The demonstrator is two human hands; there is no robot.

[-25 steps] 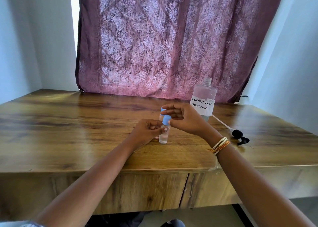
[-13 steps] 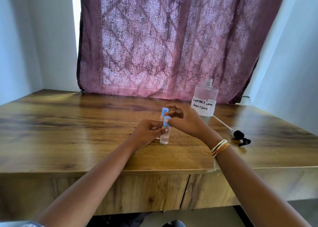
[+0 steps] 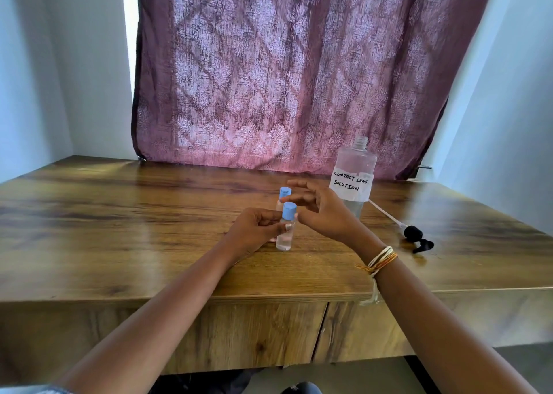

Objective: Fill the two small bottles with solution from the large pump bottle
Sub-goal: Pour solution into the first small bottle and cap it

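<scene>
Two small clear bottles with blue caps stand mid-table. My left hand [image 3: 256, 229] grips the nearer small bottle [image 3: 285, 238], which stands upright with its blue cap [image 3: 289, 210] on. Just behind it stands the second small bottle [image 3: 284, 193], mostly hidden. My right hand [image 3: 321, 211] hovers right of the cap, fingers spread and off it. The large clear bottle [image 3: 354, 172], labelled "contact lens solution", stands uncapped behind my right hand. Its black pump head [image 3: 414, 235] with white tube lies on the table to the right.
The wooden table [image 3: 119, 229] runs wide to the left and ends at a front edge near me. A purple curtain [image 3: 284, 73] hangs behind it, with pale walls on both sides.
My right hand's fingers have let go of the blue cap on the nearer bottle and spread apart. My left hand has kept its grip on the bottle.
</scene>
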